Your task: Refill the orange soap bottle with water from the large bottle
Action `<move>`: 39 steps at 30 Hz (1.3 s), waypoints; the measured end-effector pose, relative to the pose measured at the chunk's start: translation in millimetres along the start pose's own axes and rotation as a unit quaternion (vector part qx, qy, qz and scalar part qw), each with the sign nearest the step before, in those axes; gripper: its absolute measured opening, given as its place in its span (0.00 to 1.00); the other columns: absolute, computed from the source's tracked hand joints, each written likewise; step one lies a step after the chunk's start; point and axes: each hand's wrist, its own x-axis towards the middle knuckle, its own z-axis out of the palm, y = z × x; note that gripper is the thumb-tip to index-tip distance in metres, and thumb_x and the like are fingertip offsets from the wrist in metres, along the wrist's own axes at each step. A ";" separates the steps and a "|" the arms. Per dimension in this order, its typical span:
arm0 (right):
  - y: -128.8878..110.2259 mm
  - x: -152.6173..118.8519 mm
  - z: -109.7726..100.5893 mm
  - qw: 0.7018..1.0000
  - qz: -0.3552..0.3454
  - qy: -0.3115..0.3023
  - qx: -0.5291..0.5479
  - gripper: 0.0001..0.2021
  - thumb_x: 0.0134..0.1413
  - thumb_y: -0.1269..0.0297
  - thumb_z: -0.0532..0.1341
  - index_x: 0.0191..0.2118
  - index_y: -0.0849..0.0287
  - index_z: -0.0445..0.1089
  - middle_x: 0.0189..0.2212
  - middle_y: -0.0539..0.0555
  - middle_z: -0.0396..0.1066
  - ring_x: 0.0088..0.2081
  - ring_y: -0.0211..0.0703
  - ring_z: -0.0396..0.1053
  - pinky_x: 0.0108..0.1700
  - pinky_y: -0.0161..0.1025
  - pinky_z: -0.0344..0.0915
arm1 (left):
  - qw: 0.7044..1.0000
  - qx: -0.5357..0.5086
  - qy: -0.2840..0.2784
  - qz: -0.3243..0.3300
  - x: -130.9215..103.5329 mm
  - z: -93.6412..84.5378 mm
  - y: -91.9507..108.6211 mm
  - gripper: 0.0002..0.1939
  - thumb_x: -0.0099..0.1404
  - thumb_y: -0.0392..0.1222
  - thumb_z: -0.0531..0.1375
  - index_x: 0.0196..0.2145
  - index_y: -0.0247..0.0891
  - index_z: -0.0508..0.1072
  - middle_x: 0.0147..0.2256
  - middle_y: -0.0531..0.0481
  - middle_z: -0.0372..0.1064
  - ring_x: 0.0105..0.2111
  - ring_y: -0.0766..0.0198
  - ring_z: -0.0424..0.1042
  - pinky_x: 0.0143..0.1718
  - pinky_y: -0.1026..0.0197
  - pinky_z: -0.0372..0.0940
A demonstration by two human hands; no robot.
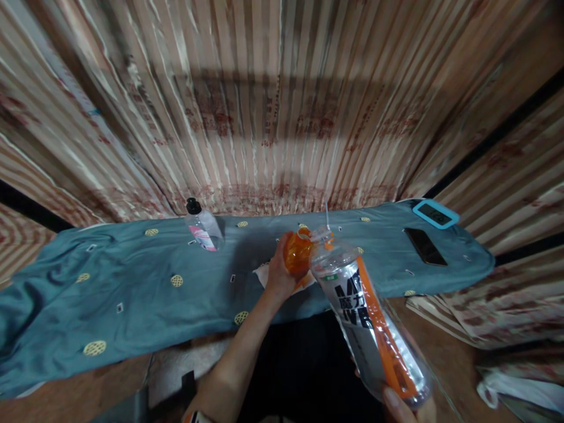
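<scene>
My left hand is closed around a small translucent orange bottle, whose round mouth faces up. Its lower part is hidden by the fingers. My right hand grips the base end of a large clear plastic bottle with a silver and orange label. This bottle is tilted, its uncapped neck close to the orange bottle's mouth; I cannot tell whether they touch or liquid flows. A thin white stick shows just behind the clear bottle's neck. White paper or cloth lies beneath my left hand.
A teal patterned cloth covers the narrow table. On it stand a clear bottle with a black cap at left, and a black phone and blue-framed digital clock at right. Striped curtains hang close behind; a white bag lies lower right.
</scene>
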 end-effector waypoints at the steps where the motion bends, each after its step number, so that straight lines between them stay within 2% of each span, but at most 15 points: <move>1: -0.7 0.8 -1.5 1.000 0.001 0.001 -0.007 0.47 0.49 0.41 0.68 0.72 0.53 0.57 0.69 0.64 0.61 0.68 0.73 0.60 0.65 0.68 0.59 | 1.000 -0.001 -0.002 -0.002 -0.3 0.1 0.3 0.45 0.54 0.41 0.74 0.65 0.44 0.61 0.60 0.41 0.73 0.56 0.49 0.77 0.60 0.47 0.72; 5: -9.5 3.5 -5.1 0.999 -0.005 -0.001 -0.038 0.47 0.50 0.41 0.67 0.72 0.55 0.54 0.70 0.65 0.57 0.67 0.72 0.60 0.66 0.67 0.57 | 1.000 0.003 0.003 -0.012 -1.6 0.5 1.3 0.43 0.54 0.39 0.73 0.64 0.45 0.63 0.60 0.41 0.73 0.57 0.48 0.76 0.61 0.45 0.71; 9: -28.7 7.5 -2.9 0.998 -0.005 0.011 -0.057 0.51 0.49 0.38 0.67 0.73 0.56 0.51 0.71 0.64 0.56 0.68 0.72 0.58 0.69 0.66 0.51 | 1.000 0.003 -0.003 -0.022 -0.7 0.5 1.1 0.44 0.53 0.38 0.73 0.65 0.45 0.62 0.59 0.42 0.73 0.56 0.48 0.77 0.60 0.44 0.71; 13: -40.7 12.5 -3.0 0.996 -0.017 0.034 -0.084 0.53 0.45 0.36 0.69 0.72 0.57 0.54 0.71 0.64 0.54 0.67 0.73 0.57 0.65 0.62 0.57 | 1.000 0.004 -0.005 -0.029 0.8 0.1 0.2 0.48 0.51 0.38 0.75 0.65 0.45 0.60 0.60 0.42 0.73 0.57 0.48 0.76 0.62 0.44 0.70; 15: -39.3 14.7 -5.1 0.995 -0.026 0.035 -0.088 0.53 0.43 0.36 0.69 0.71 0.57 0.56 0.71 0.64 0.55 0.66 0.73 0.59 0.63 0.62 0.58 | 0.999 0.004 -0.010 -0.030 1.2 -0.6 -0.1 0.49 0.50 0.38 0.75 0.66 0.45 0.59 0.60 0.42 0.73 0.58 0.48 0.76 0.62 0.43 0.70; 19: -28.9 17.2 -9.5 0.996 -0.040 0.018 -0.080 0.53 0.47 0.38 0.68 0.73 0.56 0.51 0.71 0.64 0.53 0.67 0.72 0.57 0.67 0.66 0.51 | 1.000 0.005 -0.024 -0.019 1.8 -3.1 -0.4 0.51 0.49 0.37 0.75 0.66 0.44 0.57 0.61 0.40 0.71 0.59 0.48 0.75 0.63 0.43 0.69; 22: -21.9 19.9 -14.6 0.997 -0.048 0.001 -0.068 0.53 0.47 0.38 0.67 0.74 0.55 0.48 0.72 0.64 0.52 0.68 0.72 0.56 0.67 0.67 0.51 | 0.999 0.008 -0.034 -0.011 2.2 -5.0 -0.6 0.52 0.47 0.36 0.76 0.66 0.43 0.56 0.61 0.39 0.71 0.59 0.47 0.75 0.63 0.43 0.69; 30: -15.9 30.2 -33.2 0.988 -0.113 0.022 -0.103 0.51 0.45 0.41 0.70 0.72 0.56 0.55 0.71 0.65 0.54 0.68 0.76 0.53 0.66 0.72 0.46 | 0.999 0.007 -0.030 -0.009 1.1 -4.9 2.4 0.50 0.49 0.35 0.74 0.65 0.44 0.57 0.60 0.41 0.72 0.58 0.49 0.76 0.61 0.44 0.70; 35: -32.5 25.5 -25.1 0.980 -0.118 0.024 -0.158 0.54 0.46 0.39 0.69 0.74 0.58 0.53 0.71 0.65 0.53 0.68 0.78 0.53 0.66 0.74 0.46 | 0.999 -0.012 -0.031 -0.021 0.9 -4.0 5.5 0.49 0.50 0.34 0.74 0.65 0.44 0.57 0.59 0.42 0.73 0.57 0.50 0.76 0.62 0.44 0.70; 39: -56.6 20.2 -10.5 0.982 -0.101 0.069 -0.146 0.59 0.45 0.33 0.68 0.74 0.65 0.50 0.71 0.69 0.53 0.68 0.80 0.52 0.68 0.74 0.43 | 0.999 -0.010 -0.032 -0.028 0.0 -4.4 5.8 0.48 0.50 0.34 0.74 0.65 0.45 0.59 0.60 0.43 0.72 0.57 0.49 0.76 0.62 0.43 0.70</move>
